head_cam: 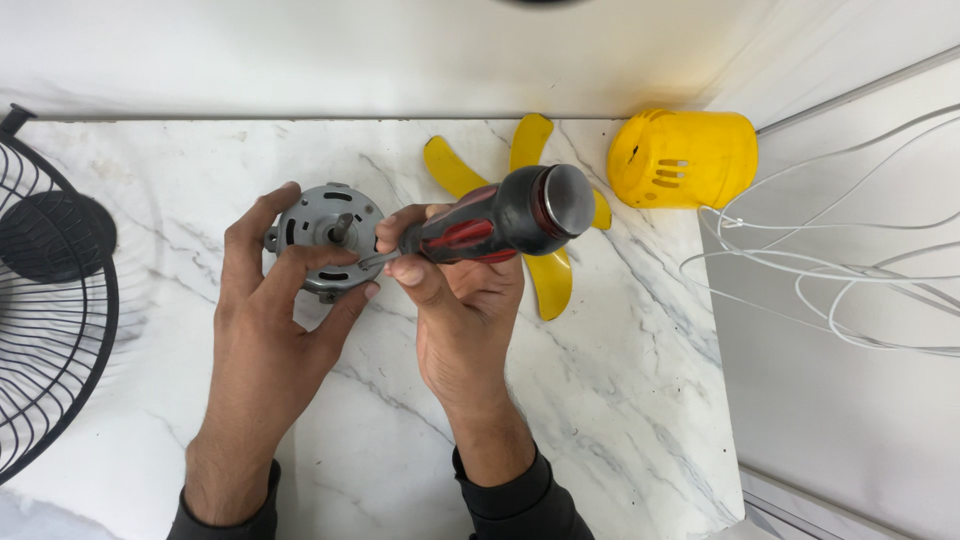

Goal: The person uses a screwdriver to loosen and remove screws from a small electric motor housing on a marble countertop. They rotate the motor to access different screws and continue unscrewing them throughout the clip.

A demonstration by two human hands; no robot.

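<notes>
Hands were both kept busy on a marble-patterned table (620, 400). A round grey motor (325, 232) with a short shaft sticking up was gripped by the left hand (268, 300), fingers clamped around its rim, and it was held just over the tabletop near the back edge. A screwdriver (500, 222) with a red and black handle was clutched in the right hand (462, 300), its tip laid against the motor's side. Yellow fan blades (545, 270) were partly hidden behind the handle, a yellow housing (685, 158) was lying beside them, a black wire grille (50, 300) was seen at the left, and white cable (850, 270) was looped at the right.
</notes>
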